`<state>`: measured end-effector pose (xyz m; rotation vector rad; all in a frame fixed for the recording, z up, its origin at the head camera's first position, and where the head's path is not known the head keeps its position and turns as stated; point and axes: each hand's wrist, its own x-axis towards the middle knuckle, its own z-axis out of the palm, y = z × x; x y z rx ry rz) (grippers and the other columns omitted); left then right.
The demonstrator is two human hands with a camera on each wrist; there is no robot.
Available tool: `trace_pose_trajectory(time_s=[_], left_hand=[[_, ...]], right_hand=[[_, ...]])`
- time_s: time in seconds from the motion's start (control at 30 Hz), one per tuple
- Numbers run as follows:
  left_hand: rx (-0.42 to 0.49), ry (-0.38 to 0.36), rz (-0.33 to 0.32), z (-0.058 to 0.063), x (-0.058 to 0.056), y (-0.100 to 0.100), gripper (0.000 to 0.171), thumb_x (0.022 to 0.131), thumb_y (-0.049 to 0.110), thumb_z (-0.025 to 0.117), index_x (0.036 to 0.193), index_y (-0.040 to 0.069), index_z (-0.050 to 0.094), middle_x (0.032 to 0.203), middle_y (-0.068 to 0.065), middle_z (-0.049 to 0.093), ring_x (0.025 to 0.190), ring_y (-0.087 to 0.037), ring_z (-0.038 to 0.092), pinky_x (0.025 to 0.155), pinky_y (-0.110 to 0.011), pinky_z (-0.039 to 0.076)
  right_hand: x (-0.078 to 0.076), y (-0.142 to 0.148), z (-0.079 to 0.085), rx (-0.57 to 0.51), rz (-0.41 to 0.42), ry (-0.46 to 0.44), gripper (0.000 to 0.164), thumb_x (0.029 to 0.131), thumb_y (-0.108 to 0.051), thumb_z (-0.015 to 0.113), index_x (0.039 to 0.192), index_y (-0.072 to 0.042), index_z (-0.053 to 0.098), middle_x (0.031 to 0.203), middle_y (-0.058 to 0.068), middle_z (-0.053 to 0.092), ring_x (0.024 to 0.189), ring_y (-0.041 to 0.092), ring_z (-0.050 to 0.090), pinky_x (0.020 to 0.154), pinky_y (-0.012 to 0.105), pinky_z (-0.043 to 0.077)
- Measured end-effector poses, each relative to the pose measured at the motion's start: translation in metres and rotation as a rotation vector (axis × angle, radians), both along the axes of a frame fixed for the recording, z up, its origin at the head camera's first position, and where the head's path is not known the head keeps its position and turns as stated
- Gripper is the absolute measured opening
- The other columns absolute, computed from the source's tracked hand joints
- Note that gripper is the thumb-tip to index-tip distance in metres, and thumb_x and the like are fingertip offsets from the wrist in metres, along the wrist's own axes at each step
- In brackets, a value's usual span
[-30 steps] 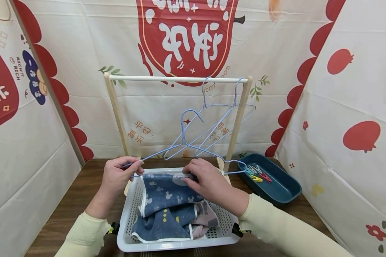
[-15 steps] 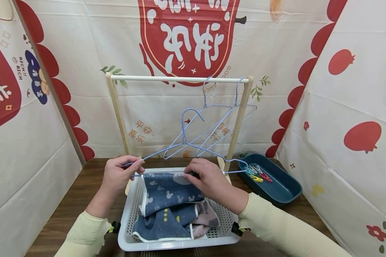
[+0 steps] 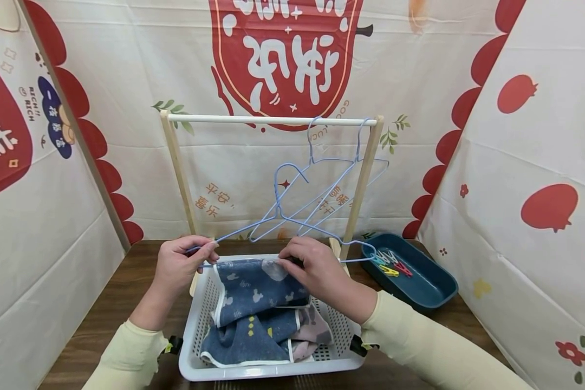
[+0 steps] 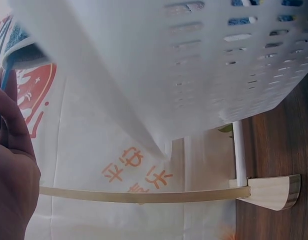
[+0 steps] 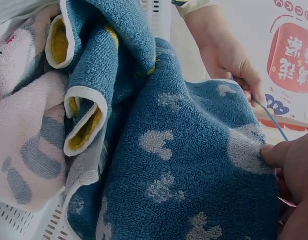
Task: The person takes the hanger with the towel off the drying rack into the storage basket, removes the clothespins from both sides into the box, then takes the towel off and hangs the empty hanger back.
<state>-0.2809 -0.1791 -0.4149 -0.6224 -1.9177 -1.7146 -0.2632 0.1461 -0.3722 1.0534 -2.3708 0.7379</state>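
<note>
My left hand grips the left corner of a blue wire hanger, which is held upright above a white basket. A blue towel with pale mouse-head prints and white edging lies along the hanger's lower bar and hangs into the basket. At the bar, my right hand pinches the towel's upper edge; in the right wrist view its thumb presses on a pale patch. The left wrist view shows only part of the left hand on the blue wire. Part of the lower bar is hidden by towel and right hand.
The white basket also holds a pink-and-grey towel and more blue cloth. Behind it stands a rack with a white rail and two blue hangers at its right end. A dark teal tray with several clothespins sits right.
The right hand's fingers have shifted slightly at the towel's upper edge, and more of the pale patch shows there. The hanger's hook has moved slightly left. The left hand stays in place.
</note>
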Motion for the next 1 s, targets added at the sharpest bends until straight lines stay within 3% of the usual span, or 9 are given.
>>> trace_pose_trajectory(time_s=[0.53, 0.8, 0.9, 1.0], left_hand=[[0.007, -0.007, -0.005, -0.002, -0.001, -0.001, 0.007, 0.097, -0.013, 0.076, 0.100, -0.008, 0.079, 0.077, -0.006, 0.077, 0.065, -0.011, 0.073, 0.053, -0.019, 0.056], [-0.016, -0.005, 0.046, -0.002, -0.001, -0.002, 0.008, 0.095, -0.014, 0.078, 0.099, -0.008, 0.080, 0.077, -0.001, 0.074, 0.057, -0.015, 0.062, 0.051, -0.022, 0.056], [-0.018, 0.000, 0.053, -0.003, -0.002, -0.002, 0.008, 0.095, -0.014, 0.079, 0.099, -0.007, 0.081, 0.076, -0.004, 0.073, 0.055, -0.020, 0.061, 0.050, -0.022, 0.055], [-0.019, 0.003, 0.045, -0.003, -0.002, -0.002, 0.009, 0.095, -0.014, 0.078, 0.099, -0.007, 0.080, 0.076, -0.008, 0.073, 0.057, -0.016, 0.063, 0.050, -0.022, 0.055]], right_hand=[[0.002, -0.002, 0.012, -0.065, 0.019, 0.062, 0.004, 0.102, -0.012, 0.082, 0.105, -0.015, 0.082, 0.103, -0.007, 0.072, 0.094, 0.010, 0.064, 0.083, 0.031, 0.061], [0.004, 0.000, 0.020, -0.127, 0.014, 0.078, 0.004, 0.102, -0.013, 0.082, 0.105, -0.015, 0.082, 0.104, -0.006, 0.072, 0.095, 0.010, 0.067, 0.083, 0.034, 0.061], [0.005, 0.001, 0.023, -0.134, 0.009, 0.066, 0.002, 0.104, -0.015, 0.081, 0.106, -0.015, 0.082, 0.104, -0.007, 0.071, 0.095, 0.010, 0.066, 0.082, 0.034, 0.060], [0.005, 0.003, 0.026, -0.142, 0.012, 0.065, 0.003, 0.105, -0.016, 0.080, 0.106, -0.014, 0.081, 0.103, -0.007, 0.071, 0.094, 0.010, 0.066, 0.081, 0.033, 0.060]])
